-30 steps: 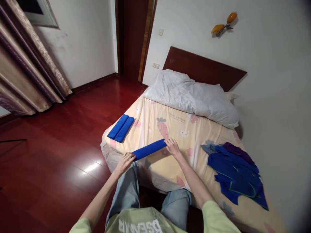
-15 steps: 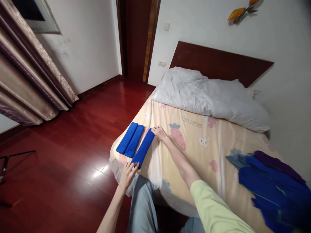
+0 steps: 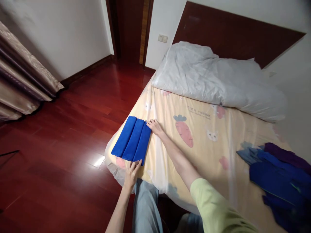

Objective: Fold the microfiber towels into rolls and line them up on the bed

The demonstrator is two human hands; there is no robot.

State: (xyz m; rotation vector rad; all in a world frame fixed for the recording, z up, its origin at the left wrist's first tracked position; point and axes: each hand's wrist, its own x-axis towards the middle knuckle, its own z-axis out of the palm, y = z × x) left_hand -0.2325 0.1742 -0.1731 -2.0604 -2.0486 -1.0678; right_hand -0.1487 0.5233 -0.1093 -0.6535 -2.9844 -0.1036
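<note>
Three folded blue cloths [image 3: 132, 139] lie side by side near the bed's left corner, touching one another. My left hand [image 3: 132, 173] rests at the near end of the rightmost folded cloth [image 3: 143, 142], fingers stretched against it. My right hand [image 3: 155, 126] touches that cloth's far end, fingers extended flat on the sheet. Neither hand lifts anything.
The bed [image 3: 206, 152] has a cream cartoon-print sheet and a crumpled white duvet [image 3: 213, 79] at the headboard. A heap of unfolded blue and purple cloths [image 3: 279, 176] lies at the right. Red wooden floor [image 3: 60, 136] and a curtain [image 3: 21, 87] are to the left.
Both hands carried the folded blue cloth from the bed's middle front to the left corner and pushed it against the other two folded cloths. The view turned left and down.
</note>
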